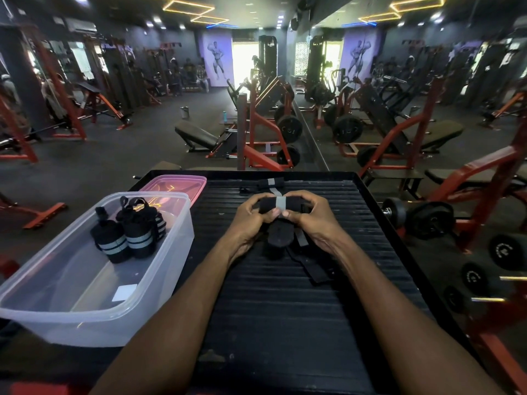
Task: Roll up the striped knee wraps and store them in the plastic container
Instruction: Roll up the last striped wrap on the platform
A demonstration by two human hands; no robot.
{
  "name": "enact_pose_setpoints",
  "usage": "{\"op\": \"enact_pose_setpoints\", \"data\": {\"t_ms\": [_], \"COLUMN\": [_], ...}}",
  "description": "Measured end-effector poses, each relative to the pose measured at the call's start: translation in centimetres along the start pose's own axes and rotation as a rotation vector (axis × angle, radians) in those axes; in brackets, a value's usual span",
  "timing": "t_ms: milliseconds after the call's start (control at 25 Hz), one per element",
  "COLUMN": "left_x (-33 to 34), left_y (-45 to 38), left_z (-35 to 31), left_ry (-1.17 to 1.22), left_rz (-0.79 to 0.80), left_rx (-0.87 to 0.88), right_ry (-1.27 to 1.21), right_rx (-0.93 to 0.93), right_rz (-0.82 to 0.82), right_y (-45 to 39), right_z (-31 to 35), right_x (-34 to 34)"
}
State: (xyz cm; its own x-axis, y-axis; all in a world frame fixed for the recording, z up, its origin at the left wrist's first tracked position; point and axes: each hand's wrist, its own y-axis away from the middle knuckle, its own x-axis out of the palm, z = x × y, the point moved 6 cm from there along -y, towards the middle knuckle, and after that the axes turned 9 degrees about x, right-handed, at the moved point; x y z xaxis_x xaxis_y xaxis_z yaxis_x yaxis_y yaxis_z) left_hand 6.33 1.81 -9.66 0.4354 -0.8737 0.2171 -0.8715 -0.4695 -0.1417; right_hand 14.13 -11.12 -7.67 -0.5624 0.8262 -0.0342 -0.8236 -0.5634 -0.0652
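Observation:
A black knee wrap with a grey stripe (281, 205) is partly rolled over the black ribbed platform (285, 295). My left hand (251, 216) grips its left end and my right hand (310, 215) grips its right end, thumbs meeting under the stripe. Its loose tail (306, 259) trails toward me on the platform. Another striped wrap (271, 183) lies flat beyond my hands. The clear plastic container (71, 315) stands to the left, with rolled striped wraps (131, 233) upright at its far end.
A pink lid (176, 185) lies behind the container. Dumbbells (419, 216) sit on a rack to the right of the platform. Red and black gym machines and benches fill the floor beyond; a mirror wall runs on the right.

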Motion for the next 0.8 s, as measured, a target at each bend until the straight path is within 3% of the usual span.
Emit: {"op": "enact_pose_setpoints", "data": {"t_ms": [80, 200, 440, 600, 720, 800], "left_x": [0.4, 0.5, -0.1, 0.4, 0.9, 0.9], "left_y": [0.0, -0.3, -0.2, 0.0, 0.0, 0.0], "left_z": [0.6, 0.7, 0.1, -0.1, 0.4, 0.9], "left_ry": [0.095, 0.1, -0.066, -0.074, 0.073, 0.028], "left_rz": [0.024, -0.026, -0.034, -0.002, 0.025, 0.041], "left_rx": [-0.078, -0.037, 0.068, 0.094, -0.019, -0.075], "right_ry": [0.013, 0.038, -0.163, -0.166, -0.167, -0.126], "right_rx": [-0.03, -0.04, 0.29, 0.202, 0.132, 0.081], "right_rz": [0.013, 0.01, 0.111, 0.029, -0.004, -0.015], "right_y": [0.1, 0.0, -0.1, -0.7, -0.7, -0.6], "right_z": [0.2, 0.3, -1.5, -1.5, -1.3, -1.0], "right_x": [0.0, 0.2, 0.8, 0.4, 0.1, 0.1]}}
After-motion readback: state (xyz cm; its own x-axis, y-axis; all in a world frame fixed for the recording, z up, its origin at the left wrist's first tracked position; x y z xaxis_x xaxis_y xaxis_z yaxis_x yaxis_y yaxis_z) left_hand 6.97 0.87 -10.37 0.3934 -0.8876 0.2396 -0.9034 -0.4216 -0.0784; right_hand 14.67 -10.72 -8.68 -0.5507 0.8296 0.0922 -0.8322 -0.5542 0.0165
